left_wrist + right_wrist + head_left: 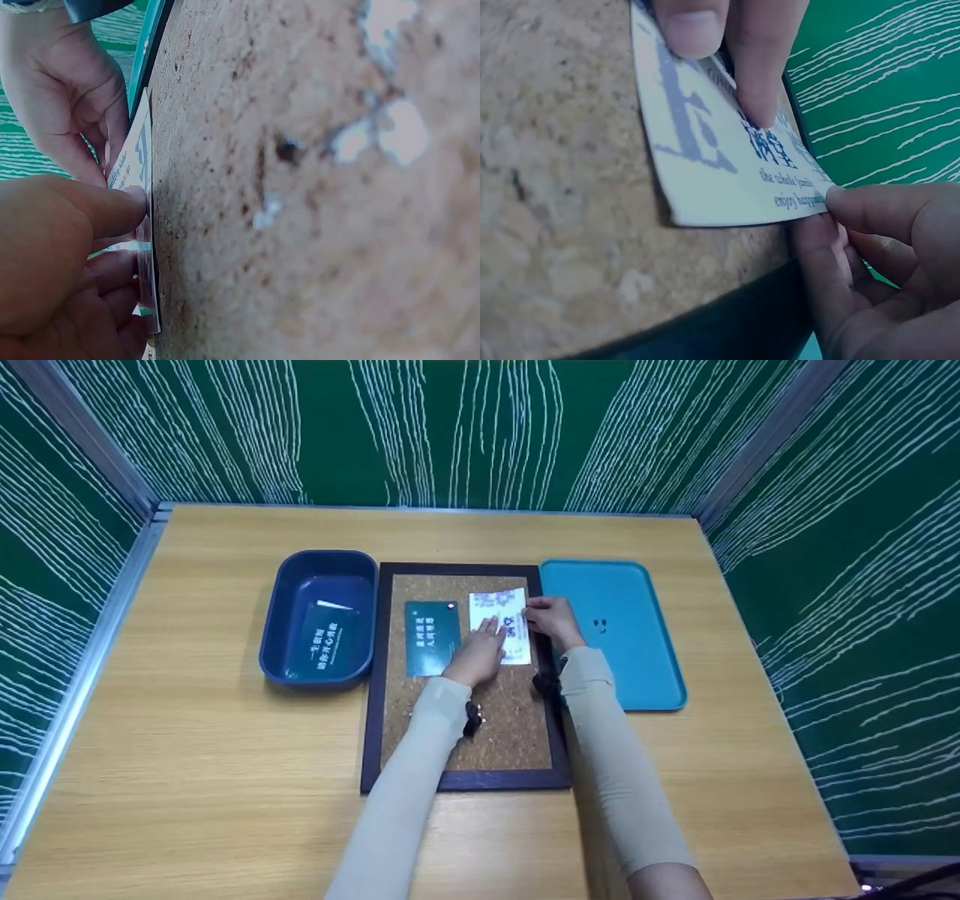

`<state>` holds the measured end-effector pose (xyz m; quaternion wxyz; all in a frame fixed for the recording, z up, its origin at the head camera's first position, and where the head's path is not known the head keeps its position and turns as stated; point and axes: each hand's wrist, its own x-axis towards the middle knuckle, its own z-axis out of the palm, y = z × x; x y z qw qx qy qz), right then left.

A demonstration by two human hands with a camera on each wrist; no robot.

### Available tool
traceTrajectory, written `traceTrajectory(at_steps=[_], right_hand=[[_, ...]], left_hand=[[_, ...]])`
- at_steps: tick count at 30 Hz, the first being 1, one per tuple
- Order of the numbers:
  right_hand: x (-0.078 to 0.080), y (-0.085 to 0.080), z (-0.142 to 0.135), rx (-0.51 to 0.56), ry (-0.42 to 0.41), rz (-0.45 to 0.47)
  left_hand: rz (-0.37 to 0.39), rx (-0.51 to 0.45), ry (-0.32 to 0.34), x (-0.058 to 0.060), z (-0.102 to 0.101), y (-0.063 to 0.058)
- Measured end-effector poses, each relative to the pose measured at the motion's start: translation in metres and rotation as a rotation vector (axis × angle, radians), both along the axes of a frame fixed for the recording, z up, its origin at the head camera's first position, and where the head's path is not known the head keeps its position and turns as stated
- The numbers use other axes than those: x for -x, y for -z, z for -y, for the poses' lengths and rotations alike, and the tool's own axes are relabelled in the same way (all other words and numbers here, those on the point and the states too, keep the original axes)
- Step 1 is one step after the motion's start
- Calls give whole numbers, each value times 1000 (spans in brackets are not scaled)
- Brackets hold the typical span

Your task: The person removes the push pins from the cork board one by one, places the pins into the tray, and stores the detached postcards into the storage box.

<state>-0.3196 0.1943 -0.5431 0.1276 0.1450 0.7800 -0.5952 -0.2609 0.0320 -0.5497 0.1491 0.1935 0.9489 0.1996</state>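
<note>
A white card (pixel 497 604) with purple print lies on the right side of a dark-framed corkboard (pixel 510 746). My left hand (pixel 476 656) rests on the card, its fingers extended and pressing on the printed face. At the card's right edge my right hand (pixel 553 619) pinches it; the right wrist view shows thumb and fingers (pixel 870 210) at a corner, which lifts slightly off the cork. To the left, a green card (pixel 431 649) with white writing lies on the board, a small shiny dot at its top right corner.
Left of the board stands a deep blue bin (pixel 274 641) with green cards (pixel 322 649) inside. A turquoise tray (pixel 634 660) on the right holds several small dark pieces (pixel 600 625). Small shiny bits (pixel 481 714) sit on the cork near my left wrist. Patterned green panels (pixel 337 450) surround the table.
</note>
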Motion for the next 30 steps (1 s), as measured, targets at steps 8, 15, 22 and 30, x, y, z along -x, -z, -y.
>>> traceTrajectory(at_steps=[8, 15, 22, 30], right_hand=[[-3, -1, -2, -48, -27, -7], [-3, 1, -1, -95, -24, -31], [-3, 3, 0, -121, -37, -33], [-4, 4, 2, -125, -18, -37]], left_hand=[[-8, 7, -2, 1, -2, -2], [4, -9, 1, -1, -2, -3], [-17, 32, 18, -3, 0, -2], [-47, 44, 27, -5, 1, -4]])
